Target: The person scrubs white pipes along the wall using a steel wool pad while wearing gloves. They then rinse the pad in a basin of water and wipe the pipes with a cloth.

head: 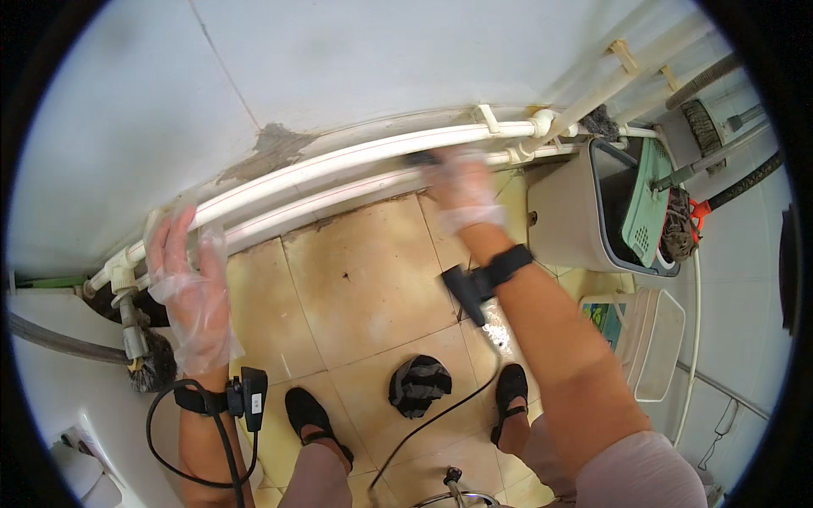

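Two white plastic pipes (356,152) with thin red lines run along the foot of a tiled wall. My left hand (194,286), in a clear plastic glove, rests at the upper pipe's left part, fingers spread and nothing held. Blurred by motion, my right hand (460,184) is gloved too and grips a dark cloth or pad (422,159) between the pipes, toward their right part. How its fingers close on it cannot be made out. Each wrist bears a black strap with a small device. Between my feet a striped black and grey cloth (420,386) lies crumpled on the floor tiles.
On the right stand a grey mop bucket (565,203) with a green strainer (645,203) and a clear plastic bin (657,343). A brush (152,362) and hose (70,343) are at the left beside a white fixture. A black cable crosses the floor; a metal stool base (454,476) is below.
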`<action>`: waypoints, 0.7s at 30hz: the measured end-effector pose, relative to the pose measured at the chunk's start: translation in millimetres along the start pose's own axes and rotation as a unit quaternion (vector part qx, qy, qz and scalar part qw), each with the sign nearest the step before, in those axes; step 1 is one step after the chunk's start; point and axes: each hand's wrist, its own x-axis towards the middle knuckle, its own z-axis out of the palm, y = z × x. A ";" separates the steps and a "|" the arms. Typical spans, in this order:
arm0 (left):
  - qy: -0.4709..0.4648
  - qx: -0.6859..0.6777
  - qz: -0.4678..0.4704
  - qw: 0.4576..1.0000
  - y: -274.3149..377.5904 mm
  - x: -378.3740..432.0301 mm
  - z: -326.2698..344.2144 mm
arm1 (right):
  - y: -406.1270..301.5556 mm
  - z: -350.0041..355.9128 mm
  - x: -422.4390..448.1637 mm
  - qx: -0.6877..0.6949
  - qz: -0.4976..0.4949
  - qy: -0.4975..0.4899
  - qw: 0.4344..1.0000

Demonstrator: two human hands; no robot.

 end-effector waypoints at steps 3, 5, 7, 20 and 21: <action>-0.001 -0.011 0.006 1.000 4.6 -1.0 4.9 | 12.3 -26.6 -9.4 0.075 -0.007 0.087 0.993; 0.002 0.002 0.006 1.000 1.0 -1.0 5.1 | -9.1 -14.3 -7.6 0.027 0.046 0.079 0.995; 0.014 0.010 0.013 1.000 3.4 1.4 8.7 | -20.6 17.1 -8.5 0.045 -0.003 0.095 0.994; 0.007 -0.008 -0.011 1.000 1.5 0.2 8.6 | 18.5 -37.0 -21.0 0.151 0.028 0.209 0.966; 0.013 -0.002 -0.008 1.000 1.4 0.6 2.1 | 22.2 -40.1 -20.3 0.157 0.051 0.220 0.962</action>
